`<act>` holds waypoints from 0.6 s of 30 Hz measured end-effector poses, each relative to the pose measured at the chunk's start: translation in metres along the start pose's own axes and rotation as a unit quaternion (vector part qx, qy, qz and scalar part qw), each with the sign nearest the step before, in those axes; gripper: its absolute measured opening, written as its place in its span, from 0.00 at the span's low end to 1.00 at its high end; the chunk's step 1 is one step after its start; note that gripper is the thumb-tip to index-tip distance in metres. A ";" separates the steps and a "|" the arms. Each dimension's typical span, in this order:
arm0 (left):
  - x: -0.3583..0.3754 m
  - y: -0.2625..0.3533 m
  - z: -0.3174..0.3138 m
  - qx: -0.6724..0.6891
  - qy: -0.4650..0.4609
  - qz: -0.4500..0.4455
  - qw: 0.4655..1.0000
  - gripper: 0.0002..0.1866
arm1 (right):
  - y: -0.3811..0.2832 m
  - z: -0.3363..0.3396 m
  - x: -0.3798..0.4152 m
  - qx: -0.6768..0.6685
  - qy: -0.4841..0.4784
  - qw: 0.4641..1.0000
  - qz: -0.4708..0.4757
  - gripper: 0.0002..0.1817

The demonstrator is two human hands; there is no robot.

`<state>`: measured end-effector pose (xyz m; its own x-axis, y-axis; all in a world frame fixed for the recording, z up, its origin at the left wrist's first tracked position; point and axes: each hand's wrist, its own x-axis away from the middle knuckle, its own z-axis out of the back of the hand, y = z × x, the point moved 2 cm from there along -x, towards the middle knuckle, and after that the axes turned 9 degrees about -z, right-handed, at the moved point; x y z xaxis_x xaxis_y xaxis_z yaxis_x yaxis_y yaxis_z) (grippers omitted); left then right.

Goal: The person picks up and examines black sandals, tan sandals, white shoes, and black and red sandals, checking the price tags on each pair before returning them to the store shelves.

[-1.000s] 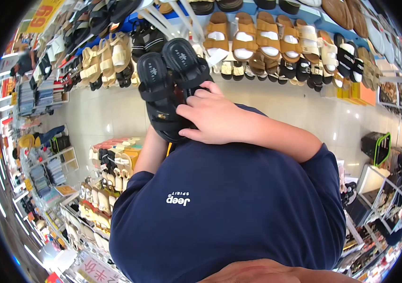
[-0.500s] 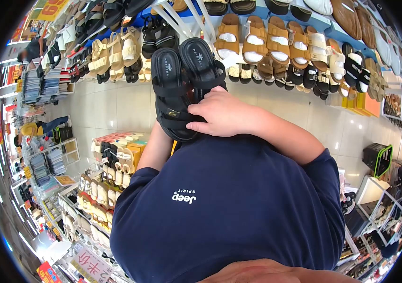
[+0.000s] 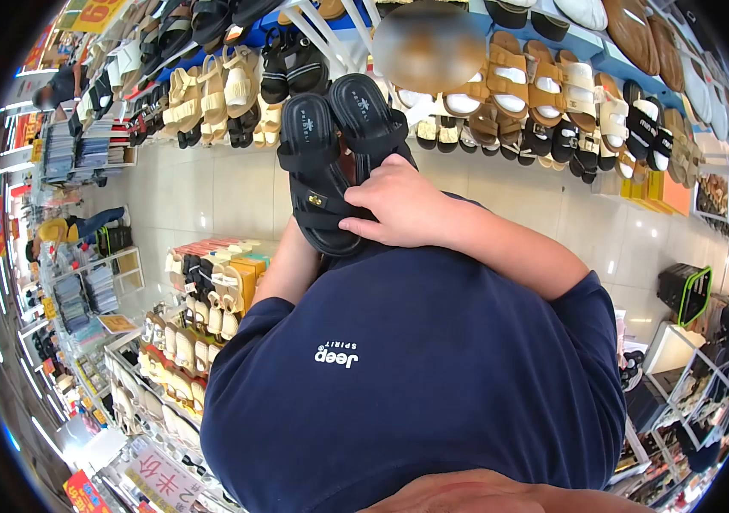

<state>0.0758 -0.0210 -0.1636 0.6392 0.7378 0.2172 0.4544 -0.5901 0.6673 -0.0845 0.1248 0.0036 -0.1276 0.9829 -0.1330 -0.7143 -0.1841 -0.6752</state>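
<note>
A pair of black strappy sandals [image 3: 309, 137] is held up before my chest, insoles facing me and toes toward the display. The left one has a small gold ornament on its strap. My right hand [image 3: 399, 205] is closed on the pair where the two meet, its fingers at the right sandal's straps. The thumb and a finger point across the left sandal's lower straps. My left forearm [image 3: 288, 269] reaches up behind the left sandal. That sandal hides my left hand, so its fingers do not show.
Ahead is a display of tan sandals [image 3: 510, 77] and black ones [image 3: 292, 64]. Beige shoes fill a rack [image 3: 181, 342] at my left. A black basket with a green rim [image 3: 685, 291] stands right, on the tiled floor [image 3: 202, 188]. A person in yellow [image 3: 61, 231] is far left.
The sandals have shifted slightly to the right and turned a little, and the gold ornament shows more plainly. My right hand keeps its hold.
</note>
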 end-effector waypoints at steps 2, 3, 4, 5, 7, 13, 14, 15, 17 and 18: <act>-0.002 0.000 0.004 0.006 0.002 0.005 1.000 0.39 | 0.002 0.001 -0.001 -0.009 0.002 1.000 -0.001 0.16; 0.004 0.002 0.008 0.009 0.004 0.009 1.000 0.39 | 0.003 0.001 -0.002 -0.011 -0.008 1.000 0.000 0.16; 0.006 0.004 0.011 0.013 0.004 0.015 1.000 0.39 | 0.004 0.001 -0.004 -0.013 -0.018 1.000 -0.001 0.16; 0.005 0.006 0.015 0.017 0.004 0.020 1.000 0.39 | 0.005 0.001 -0.005 -0.014 -0.028 1.000 -0.001 0.16; 0.003 0.002 0.017 0.026 0.004 0.031 0.999 0.39 | 0.009 -0.004 -0.006 -0.031 -0.023 0.999 0.005 0.16; 0.010 -0.015 0.020 0.050 0.006 0.067 0.996 0.39 | 0.024 -0.010 -0.018 -0.066 -0.081 0.994 -0.032 0.20; 0.016 -0.016 0.023 0.054 0.008 0.073 0.996 0.39 | 0.029 -0.012 -0.022 -0.075 -0.097 0.992 -0.041 0.21; 0.021 -0.017 0.023 0.057 0.011 0.077 0.995 0.39 | 0.033 -0.012 -0.026 -0.095 -0.124 0.986 -0.053 0.21; 0.026 -0.016 0.027 0.062 0.015 0.087 0.994 0.39 | 0.042 -0.012 -0.036 -0.137 -0.178 0.971 -0.078 0.23; 0.030 -0.013 0.029 0.065 0.017 0.092 0.993 0.39 | 0.049 -0.015 -0.042 -0.161 -0.222 0.956 -0.100 0.24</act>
<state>0.1070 -0.0005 -0.1867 0.6980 0.6229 0.3533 0.4089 -0.7517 0.5174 -0.1035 0.0742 -0.0345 -0.3406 0.8927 0.2950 -0.5146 0.0855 -0.8532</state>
